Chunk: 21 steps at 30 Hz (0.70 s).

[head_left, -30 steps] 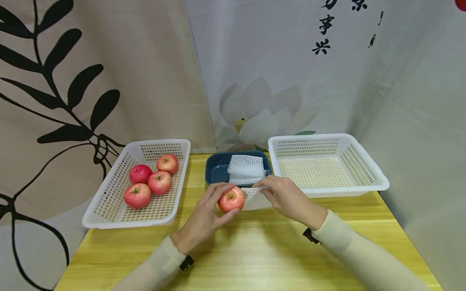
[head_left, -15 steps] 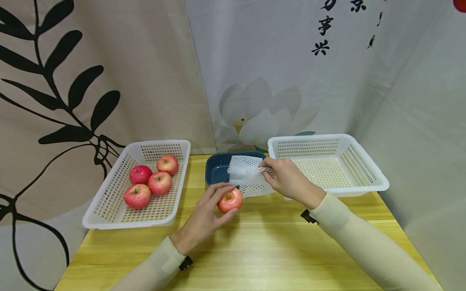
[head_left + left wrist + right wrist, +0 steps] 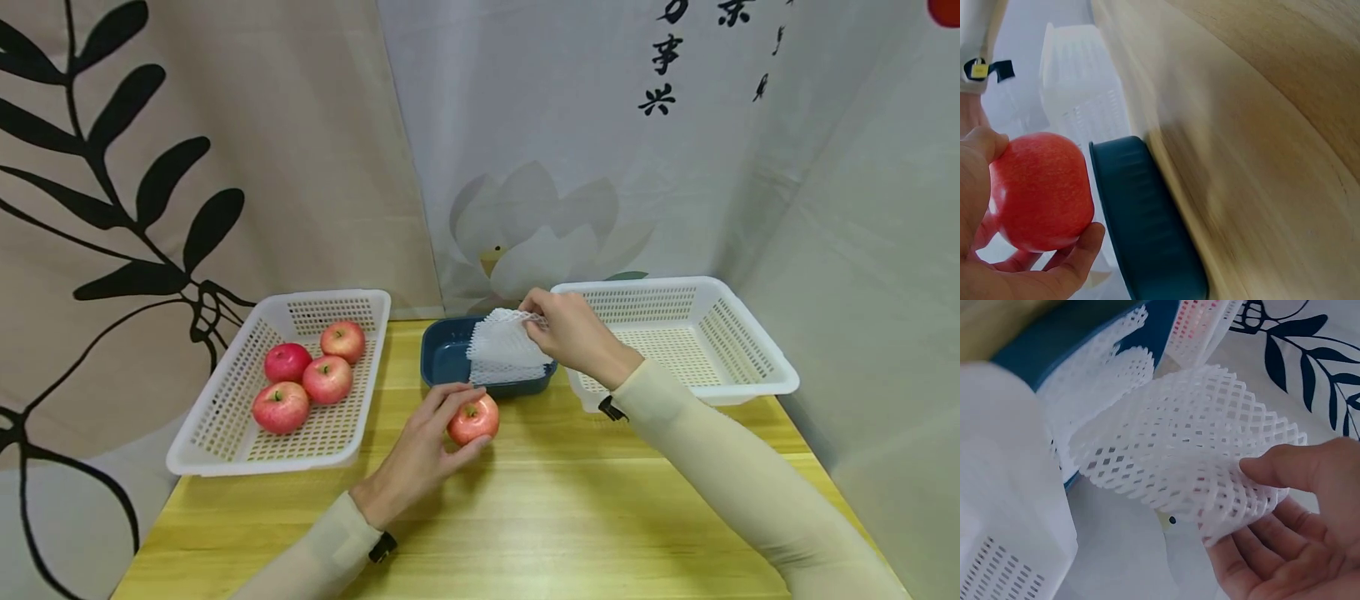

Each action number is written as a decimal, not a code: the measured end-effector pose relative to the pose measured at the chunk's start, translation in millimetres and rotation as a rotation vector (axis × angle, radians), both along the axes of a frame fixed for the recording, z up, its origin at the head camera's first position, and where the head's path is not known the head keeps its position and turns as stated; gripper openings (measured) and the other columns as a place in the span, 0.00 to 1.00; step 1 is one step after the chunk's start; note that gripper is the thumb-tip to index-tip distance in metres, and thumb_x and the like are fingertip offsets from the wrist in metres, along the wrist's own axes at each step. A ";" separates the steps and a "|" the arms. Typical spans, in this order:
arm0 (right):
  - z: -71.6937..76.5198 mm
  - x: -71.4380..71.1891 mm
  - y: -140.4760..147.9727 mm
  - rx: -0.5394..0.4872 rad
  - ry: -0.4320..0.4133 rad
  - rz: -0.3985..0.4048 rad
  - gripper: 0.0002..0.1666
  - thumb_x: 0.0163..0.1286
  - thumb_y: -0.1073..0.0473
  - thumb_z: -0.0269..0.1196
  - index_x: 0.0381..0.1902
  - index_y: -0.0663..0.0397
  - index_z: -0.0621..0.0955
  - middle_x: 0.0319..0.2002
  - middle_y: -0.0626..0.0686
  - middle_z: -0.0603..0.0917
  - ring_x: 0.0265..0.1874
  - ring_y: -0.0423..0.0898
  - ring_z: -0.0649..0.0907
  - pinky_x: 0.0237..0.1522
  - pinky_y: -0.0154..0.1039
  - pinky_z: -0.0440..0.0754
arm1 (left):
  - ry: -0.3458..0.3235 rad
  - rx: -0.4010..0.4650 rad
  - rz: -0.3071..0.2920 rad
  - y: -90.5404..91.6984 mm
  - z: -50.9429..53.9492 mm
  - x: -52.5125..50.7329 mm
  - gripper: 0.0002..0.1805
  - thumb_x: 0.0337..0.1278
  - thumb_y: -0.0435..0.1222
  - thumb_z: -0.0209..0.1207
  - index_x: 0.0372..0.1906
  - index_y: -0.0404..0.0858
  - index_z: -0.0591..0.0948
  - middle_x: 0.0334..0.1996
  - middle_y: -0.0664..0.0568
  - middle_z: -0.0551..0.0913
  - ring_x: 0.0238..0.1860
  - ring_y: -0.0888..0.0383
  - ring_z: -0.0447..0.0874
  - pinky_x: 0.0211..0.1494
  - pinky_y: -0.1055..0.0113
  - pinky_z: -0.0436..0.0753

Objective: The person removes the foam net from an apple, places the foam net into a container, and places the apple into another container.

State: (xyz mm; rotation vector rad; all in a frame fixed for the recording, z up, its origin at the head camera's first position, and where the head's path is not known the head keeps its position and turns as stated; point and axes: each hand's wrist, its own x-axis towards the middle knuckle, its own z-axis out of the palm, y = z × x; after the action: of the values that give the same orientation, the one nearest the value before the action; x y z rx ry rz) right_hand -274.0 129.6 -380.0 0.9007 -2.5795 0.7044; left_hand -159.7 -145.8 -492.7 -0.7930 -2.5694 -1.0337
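Note:
A red apple [image 3: 474, 419] is gripped between the thumb and fingers of my left hand [image 3: 420, 446], just above the table in front of the blue tray [image 3: 442, 360]. In the left wrist view the bare skin of the apple [image 3: 1044, 190] shows beside the tray's outer wall [image 3: 1147, 225]. My right hand [image 3: 573, 333] pinches one end of a white foam net sleeve [image 3: 501, 337] above the tray. In the right wrist view this foam net [image 3: 1179, 437] hangs flattened from the thumb and fingers, with more white netting [image 3: 1097, 375] lying in the tray behind it.
At the left stands a white slotted basket [image 3: 225, 433] with several red apples [image 3: 281, 407] in it. Another white basket [image 3: 675, 350] is at the right, its inside bare where visible. Wooden tabletop [image 3: 540, 508] extends in front; a printed curtain [image 3: 525, 125] hangs behind.
My right hand has drawn the foam net away from the apple, up and back over the blue tray. The left hand still holds the apple in nearly the same place.

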 end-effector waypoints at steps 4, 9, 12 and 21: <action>3.0 -11.3 -6.8 0.018 0.009 -0.012 0.06 0.79 0.69 0.70 0.49 0.64 0.91 0.45 0.62 0.97 0.36 0.55 0.93 0.52 0.57 0.95 | 0.003 0.001 -0.004 1.0 -1.0 -0.1 0.37 0.74 0.45 0.81 0.82 0.48 0.81 0.75 0.47 0.79 0.70 0.52 0.88 0.70 0.56 0.95; 5.0 -21.5 -13.5 0.041 0.004 -0.035 0.06 0.81 0.69 0.69 0.50 0.65 0.91 0.49 0.63 0.97 0.46 0.60 0.96 0.54 0.56 0.96 | -0.005 -0.008 -0.001 1.8 -2.8 -0.8 0.37 0.73 0.46 0.81 0.82 0.48 0.81 0.75 0.48 0.79 0.70 0.53 0.87 0.70 0.57 0.95; 5.5 -26.1 -19.9 0.052 -0.004 -0.064 0.07 0.82 0.70 0.67 0.52 0.65 0.90 0.50 0.63 0.96 0.47 0.60 0.95 0.53 0.54 0.96 | -0.009 -0.011 0.000 2.2 -3.5 -1.3 0.37 0.73 0.46 0.81 0.81 0.49 0.81 0.75 0.48 0.79 0.71 0.53 0.87 0.70 0.57 0.95; -10.4 -41.3 -47.0 0.229 -0.098 -0.087 0.10 0.84 0.72 0.65 0.56 0.64 0.89 0.53 0.62 0.93 0.50 0.59 0.95 0.52 0.48 0.97 | 0.006 -0.020 -0.015 4.2 -3.3 -1.3 0.37 0.73 0.44 0.81 0.81 0.46 0.82 0.74 0.46 0.80 0.71 0.51 0.88 0.69 0.57 0.95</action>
State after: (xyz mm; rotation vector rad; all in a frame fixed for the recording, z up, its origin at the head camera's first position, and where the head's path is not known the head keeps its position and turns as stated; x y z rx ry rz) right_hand -315.3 82.6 -390.4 0.8315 -2.8102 0.4462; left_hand -160.9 -141.5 -496.0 -0.8213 -2.5763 -1.0095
